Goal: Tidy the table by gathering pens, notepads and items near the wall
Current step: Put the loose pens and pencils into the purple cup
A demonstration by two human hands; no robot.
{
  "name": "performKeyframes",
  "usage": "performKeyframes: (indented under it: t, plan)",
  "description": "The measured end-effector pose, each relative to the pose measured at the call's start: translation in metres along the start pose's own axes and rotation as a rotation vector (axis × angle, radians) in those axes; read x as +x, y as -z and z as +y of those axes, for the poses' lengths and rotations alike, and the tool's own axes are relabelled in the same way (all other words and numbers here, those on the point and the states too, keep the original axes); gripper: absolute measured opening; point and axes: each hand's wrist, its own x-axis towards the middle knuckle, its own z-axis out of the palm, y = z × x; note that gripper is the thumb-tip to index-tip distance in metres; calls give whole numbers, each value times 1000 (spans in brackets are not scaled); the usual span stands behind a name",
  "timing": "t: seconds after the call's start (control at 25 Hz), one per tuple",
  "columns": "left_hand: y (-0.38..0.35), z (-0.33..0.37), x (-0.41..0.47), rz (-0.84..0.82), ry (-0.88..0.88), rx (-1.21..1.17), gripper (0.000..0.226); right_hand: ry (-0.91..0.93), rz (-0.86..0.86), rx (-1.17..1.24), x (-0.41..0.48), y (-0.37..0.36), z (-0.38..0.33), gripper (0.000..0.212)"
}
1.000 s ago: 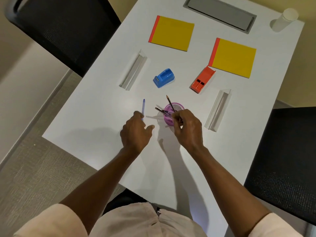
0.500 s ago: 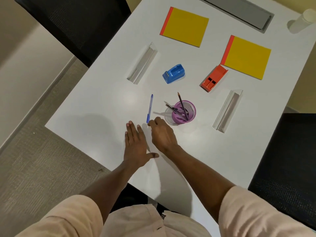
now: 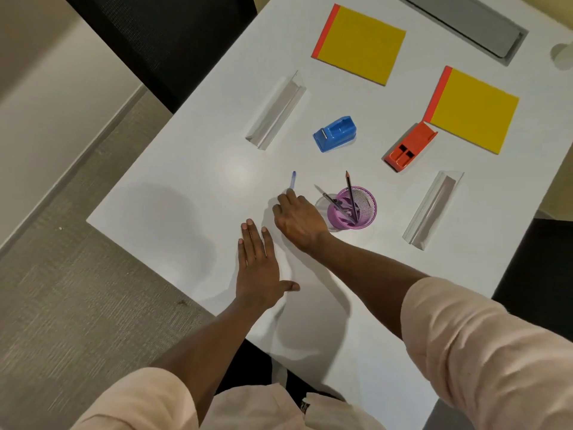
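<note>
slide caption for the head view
Right hand on blue pen beside purple mesh cup; left hand flat.

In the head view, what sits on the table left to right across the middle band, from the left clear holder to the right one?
Left clear holder → blue pen → blue tape dispenser → purple mesh cup → orange stapler → right clear holder.

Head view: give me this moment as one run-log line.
right hand: fingertips on blue pen, closing | left hand: flat on table, empty | purple cup: holds pencils | notepads: untouched
</note>
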Motion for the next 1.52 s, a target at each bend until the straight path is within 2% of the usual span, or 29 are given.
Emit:
performKeyframes:
  t: [0.12,0.24,0.44,0.64,0.84,1.04,1.16,1.36,1.52]
  plan:
    - [-2,-8,0,1,16,-16,161,70,22,21,6,-2,-1,21]
    - [-4,-9,2,3,15,-15,160,99,45,71,7,-5,1,29]
    - [-3,-8,0,21,29,-12,157,75,263,273,1,12,-16,31]
    - [1,-7,1,33,18,-41,170,-239,342,626,-16,63,-32,32]
    - [9,-2,0,-6,33,2,165,-523,662,801,-74,95,-2,20]
    - [15,13,1,12,-222,80,162,-880,830,1062,-113,78,48,18]
    - [15,24,1,-49,-272,145,162,-927,782,1035,-122,55,64,18]
    - [18,36,-1,-60,-264,236,162,-871,620,942,-123,29,71,20]
    - [21,40,-2,-64,-242,250,162,-811,575,887,-120,24,78,28]
